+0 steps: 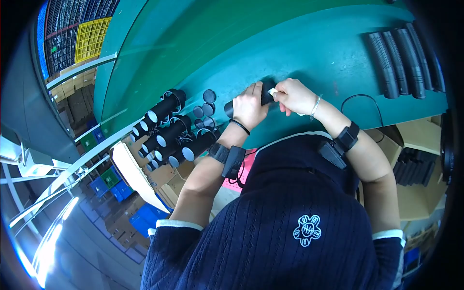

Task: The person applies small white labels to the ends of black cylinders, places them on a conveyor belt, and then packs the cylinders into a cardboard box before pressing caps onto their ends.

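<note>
My left hand is wrapped over a black cylinder lying on the green tabletop; parts of it show on both sides of the fingers. My right hand is closed beside the cylinder's right end, pinching a small white piece against it. Whether that piece is paper, cloth or a label cannot be made out. Left of my left hand lie several round black caps. Beyond them, black cylindrical parts with pale round ends and wire-like rings stand in a group at the table's left edge.
Several long black perforated tubes lie side by side at the far right. A thin black cable curls near the front edge. Below it, an open cardboard box holds more dark tubes. Black and yellow crates are stacked at upper left.
</note>
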A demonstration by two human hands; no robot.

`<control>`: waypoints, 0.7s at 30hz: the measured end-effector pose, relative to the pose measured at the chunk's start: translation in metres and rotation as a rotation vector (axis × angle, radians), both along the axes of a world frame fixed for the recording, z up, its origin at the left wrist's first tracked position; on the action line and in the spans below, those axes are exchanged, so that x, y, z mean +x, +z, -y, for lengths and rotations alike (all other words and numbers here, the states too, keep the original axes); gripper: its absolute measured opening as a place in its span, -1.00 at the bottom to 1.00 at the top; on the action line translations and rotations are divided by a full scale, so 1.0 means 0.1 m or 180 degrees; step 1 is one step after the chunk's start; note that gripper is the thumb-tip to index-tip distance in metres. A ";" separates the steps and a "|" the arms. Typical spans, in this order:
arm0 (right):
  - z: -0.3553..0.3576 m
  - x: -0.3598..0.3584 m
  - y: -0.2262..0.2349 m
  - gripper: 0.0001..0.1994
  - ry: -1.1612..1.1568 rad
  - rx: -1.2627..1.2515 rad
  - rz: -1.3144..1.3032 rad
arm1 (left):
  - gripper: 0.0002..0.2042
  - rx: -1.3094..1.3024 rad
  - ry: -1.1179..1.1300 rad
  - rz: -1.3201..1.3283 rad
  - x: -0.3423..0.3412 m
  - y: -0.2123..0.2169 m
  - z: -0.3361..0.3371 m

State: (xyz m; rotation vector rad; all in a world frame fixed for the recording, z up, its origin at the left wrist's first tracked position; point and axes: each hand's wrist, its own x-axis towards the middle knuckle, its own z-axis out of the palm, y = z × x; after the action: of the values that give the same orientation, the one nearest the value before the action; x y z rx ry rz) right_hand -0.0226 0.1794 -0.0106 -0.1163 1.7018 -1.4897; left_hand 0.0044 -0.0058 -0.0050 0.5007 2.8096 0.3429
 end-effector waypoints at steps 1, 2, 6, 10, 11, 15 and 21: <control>-0.02 -0.01 0.01 -0.77 -0.0001 0.0006 -0.0016 | -0.41 0.0080 0.0050 -0.0029 0.00 0.01 0.00; -0.05 -0.01 0.04 -0.78 -0.0066 -0.0049 -0.0017 | -0.42 0.0161 0.0101 -0.0065 0.00 0.04 0.00; -0.32 -0.05 0.29 -0.79 -0.0337 -0.0236 -0.0213 | -0.45 0.1030 0.0659 -0.0308 0.00 0.39 -0.02; -0.57 0.00 0.55 -0.80 -0.0395 -0.0218 -0.0289 | -0.41 0.1805 0.0767 -0.0326 0.10 0.69 0.04; -0.60 0.01 0.59 -0.80 -0.0436 -0.0230 -0.0264 | -0.41 0.1820 0.0797 -0.0422 0.12 0.71 0.07; -0.64 0.05 0.93 -0.84 -0.0518 -0.0251 -0.0560 | -0.39 0.2454 0.1014 -0.0427 0.22 0.75 0.15; -0.40 -0.08 1.74 -0.82 -0.0139 -0.0047 -0.1180 | -0.38 0.2804 0.1157 -0.0723 0.31 1.00 0.29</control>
State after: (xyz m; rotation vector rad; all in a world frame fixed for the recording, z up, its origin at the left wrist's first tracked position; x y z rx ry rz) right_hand -0.0306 0.2189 0.1631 -0.3859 1.9949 -1.5852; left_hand 0.0356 -0.0350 0.0952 0.1739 2.8173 1.7199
